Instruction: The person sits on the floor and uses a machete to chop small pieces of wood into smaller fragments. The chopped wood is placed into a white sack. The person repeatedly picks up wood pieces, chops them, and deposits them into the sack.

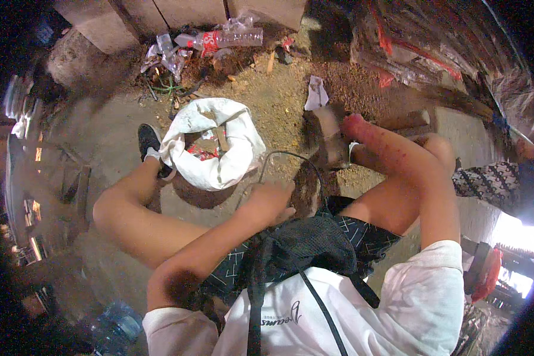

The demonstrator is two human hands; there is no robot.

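My left hand (272, 200) is over my lap, its thumb apart from its fingers and nothing visible between them. Behind its fingers arcs a thin black cable (289, 153). Out to the right, my right hand (354, 126) is blurred beside a brown block (331, 135); whether it grips anything is unclear. A white woven sack (242, 167) with a rolled-down rim stands between my feet. Red and white scraps (202, 153) and a brown flat piece (223, 139) show inside it.
A plastic bottle (240, 38) with a red label and clear plastic wrappers (171, 55) lie on the dirt ahead. A whitish scrap (317, 93) is beyond the block. Plastic sheeting (427, 44) lines the upper right. A clear bluish plastic container (118, 327) stands at lower left.
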